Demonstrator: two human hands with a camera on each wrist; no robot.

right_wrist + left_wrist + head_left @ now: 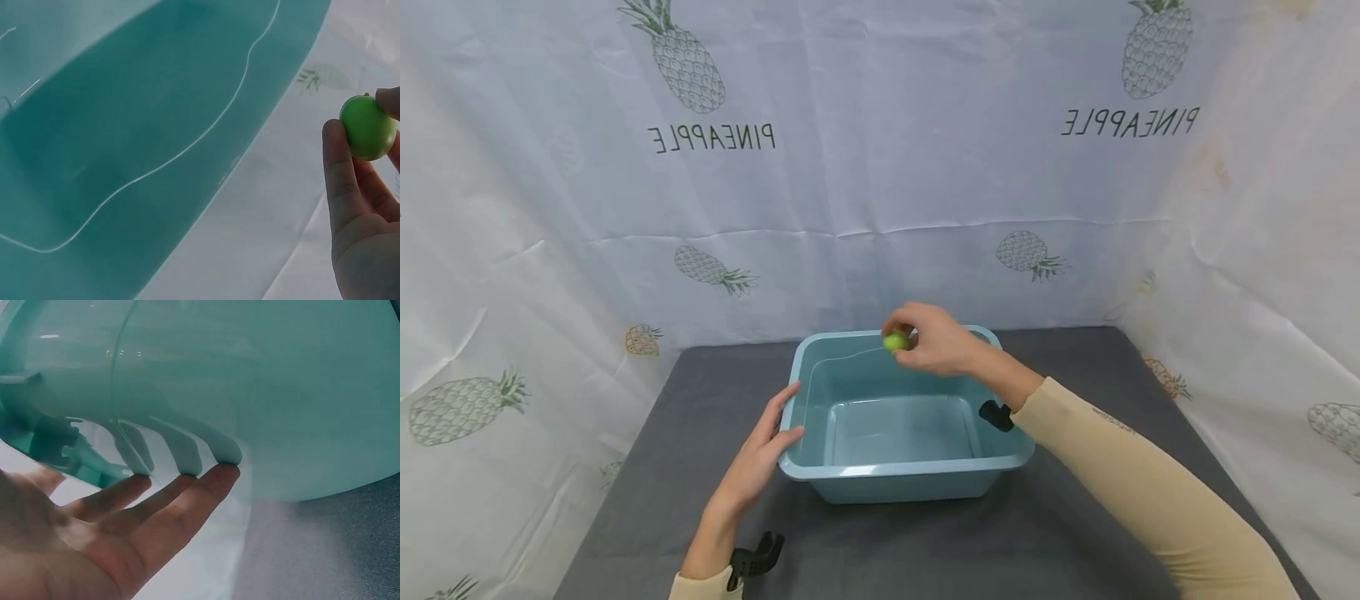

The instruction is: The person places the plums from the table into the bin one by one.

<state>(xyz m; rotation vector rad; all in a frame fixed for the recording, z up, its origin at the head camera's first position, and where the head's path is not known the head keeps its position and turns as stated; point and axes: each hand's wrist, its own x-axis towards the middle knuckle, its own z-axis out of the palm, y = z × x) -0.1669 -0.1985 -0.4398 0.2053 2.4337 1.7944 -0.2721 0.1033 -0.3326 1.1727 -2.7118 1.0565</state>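
A small round green fruit (896, 341) with a tiny stem nub is pinched between the thumb and fingers of my right hand (934, 340). That hand is above the back rim of a blue-green plastic basin (906, 471). In the right wrist view the fruit (367, 127) sits at the fingertips, beyond the basin's edge. My left hand (756, 458) holds the basin's left rim, thumb over the top. The left wrist view shows fingertips of the left hand (144, 531) against the basin's outer wall (281, 394).
The basin stands on a dark grey cloth-covered table (715, 392). White curtains (880, 167) printed with pineapples hang behind and at both sides. A thin pale line (187, 147) curves along the basin's inner wall. Both wrists carry black straps (758, 560).
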